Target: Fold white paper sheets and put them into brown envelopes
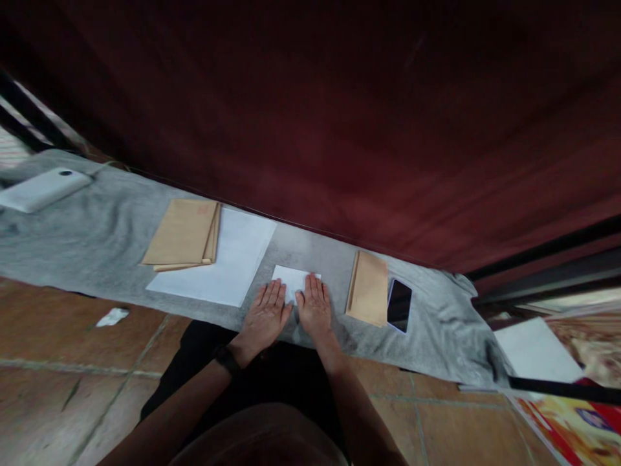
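A small white piece of paper, seemingly folded (pixel 294 279), lies on the grey cloth in front of me. My left hand (pixel 266 313) rests flat on its left part, fingers stretched out. On its right part my right hand (pixel 315 307) lies flat too, with the fingers pointing away from me. Both hands cover the paper's lower corners. To the left are large white sheets of paper (pixel 233 259), partly under a stack of brown envelopes (pixel 182 230). Right of my right hand lies another small stack of brown envelopes (pixel 369 285).
A phone with a dark screen (pixel 399 305) touches the right-hand envelopes. At the far left sits a white device (pixel 46 189) with a cord. The grey cloth (pixel 87 239) covers a narrow bench against a dark red surface (pixel 310 129). A white scrap (pixel 112 317) lies on the tiled floor.
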`<action>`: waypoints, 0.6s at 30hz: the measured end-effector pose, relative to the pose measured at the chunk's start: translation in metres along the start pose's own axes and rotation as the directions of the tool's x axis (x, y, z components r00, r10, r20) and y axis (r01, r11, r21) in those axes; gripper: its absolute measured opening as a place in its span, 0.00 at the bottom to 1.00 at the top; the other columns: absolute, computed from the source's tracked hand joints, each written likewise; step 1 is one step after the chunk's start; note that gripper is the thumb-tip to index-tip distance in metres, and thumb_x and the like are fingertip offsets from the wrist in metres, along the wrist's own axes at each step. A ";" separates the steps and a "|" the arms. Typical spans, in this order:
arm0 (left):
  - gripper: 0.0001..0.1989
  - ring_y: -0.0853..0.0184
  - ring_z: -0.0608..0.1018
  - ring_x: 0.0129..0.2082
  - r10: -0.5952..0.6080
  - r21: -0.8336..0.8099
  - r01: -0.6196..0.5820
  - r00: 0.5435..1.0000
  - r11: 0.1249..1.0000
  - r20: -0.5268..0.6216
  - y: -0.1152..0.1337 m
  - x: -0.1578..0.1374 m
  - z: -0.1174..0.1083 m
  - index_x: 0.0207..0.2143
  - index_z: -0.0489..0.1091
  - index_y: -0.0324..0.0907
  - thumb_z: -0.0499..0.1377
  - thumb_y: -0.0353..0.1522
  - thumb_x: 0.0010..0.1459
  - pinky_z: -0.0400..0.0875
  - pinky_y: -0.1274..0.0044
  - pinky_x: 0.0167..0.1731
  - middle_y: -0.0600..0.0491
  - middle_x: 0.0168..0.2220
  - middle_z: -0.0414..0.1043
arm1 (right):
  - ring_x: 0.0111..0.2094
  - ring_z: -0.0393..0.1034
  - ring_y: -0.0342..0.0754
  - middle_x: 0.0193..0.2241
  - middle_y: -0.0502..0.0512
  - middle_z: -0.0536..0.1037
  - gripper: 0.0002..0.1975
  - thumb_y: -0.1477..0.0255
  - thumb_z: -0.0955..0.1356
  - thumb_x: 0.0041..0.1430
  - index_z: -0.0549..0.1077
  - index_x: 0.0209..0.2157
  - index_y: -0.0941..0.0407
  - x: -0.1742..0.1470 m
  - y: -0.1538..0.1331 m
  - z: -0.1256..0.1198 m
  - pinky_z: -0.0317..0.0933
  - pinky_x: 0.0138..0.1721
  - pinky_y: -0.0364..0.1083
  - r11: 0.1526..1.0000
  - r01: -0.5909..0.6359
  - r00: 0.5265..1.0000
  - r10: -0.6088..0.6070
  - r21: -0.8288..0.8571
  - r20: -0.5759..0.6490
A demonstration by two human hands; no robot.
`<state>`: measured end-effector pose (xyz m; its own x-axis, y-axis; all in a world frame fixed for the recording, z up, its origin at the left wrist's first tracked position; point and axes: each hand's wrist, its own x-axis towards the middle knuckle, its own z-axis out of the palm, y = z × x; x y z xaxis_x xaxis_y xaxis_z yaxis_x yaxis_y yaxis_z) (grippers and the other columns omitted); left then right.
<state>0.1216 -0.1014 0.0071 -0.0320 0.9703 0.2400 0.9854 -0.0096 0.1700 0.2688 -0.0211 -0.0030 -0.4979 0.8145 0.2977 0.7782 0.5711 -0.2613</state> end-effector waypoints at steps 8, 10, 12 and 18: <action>0.31 0.58 0.56 0.71 -0.025 -0.038 0.026 0.999 0.999 0.027 0.010 0.041 0.015 0.67 0.57 0.30 0.41 0.40 0.70 0.52 0.63 0.69 0.38 0.70 0.55 | 0.69 0.53 0.55 0.68 0.67 0.60 0.26 0.71 0.55 0.73 0.57 0.69 0.64 -0.002 0.000 0.002 0.47 0.68 0.60 1.000 0.019 1.000 -0.019 -0.012 -0.018; 0.33 0.57 0.56 0.71 -0.022 -0.041 0.023 1.000 0.999 0.021 0.007 0.046 0.015 0.68 0.56 0.28 0.41 0.42 0.70 0.50 0.62 0.69 0.36 0.70 0.54 | 0.70 0.53 0.55 0.68 0.67 0.60 0.27 0.71 0.55 0.73 0.56 0.69 0.64 -0.002 0.000 0.002 0.48 0.68 0.60 1.000 0.021 1.000 -0.022 -0.011 -0.018; 0.34 0.55 0.55 0.71 -0.038 -0.037 0.039 0.999 0.999 0.020 0.004 0.049 0.014 0.67 0.55 0.26 0.41 0.43 0.70 0.49 0.61 0.69 0.34 0.69 0.54 | 0.70 0.53 0.55 0.68 0.67 0.60 0.26 0.71 0.55 0.73 0.57 0.69 0.64 -0.002 0.000 0.001 0.48 0.68 0.60 1.000 0.015 1.000 -0.015 -0.016 -0.014; 0.35 0.53 0.54 0.72 -0.098 -0.032 0.097 0.995 0.995 -0.015 -0.005 0.045 0.013 0.69 0.53 0.26 0.42 0.44 0.70 0.48 0.59 0.69 0.33 0.69 0.54 | 0.69 0.54 0.58 0.67 0.70 0.62 0.28 0.65 0.56 0.74 0.57 0.68 0.65 -0.001 -0.004 0.000 0.50 0.67 0.61 0.999 -0.044 0.998 0.043 -0.029 -0.038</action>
<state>0.1172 -0.0549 0.0048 -0.1308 0.9628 0.2364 0.9717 0.0773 0.2230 0.2658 -0.0245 -0.0022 -0.4490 0.8340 0.3207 0.8101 0.5314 -0.2476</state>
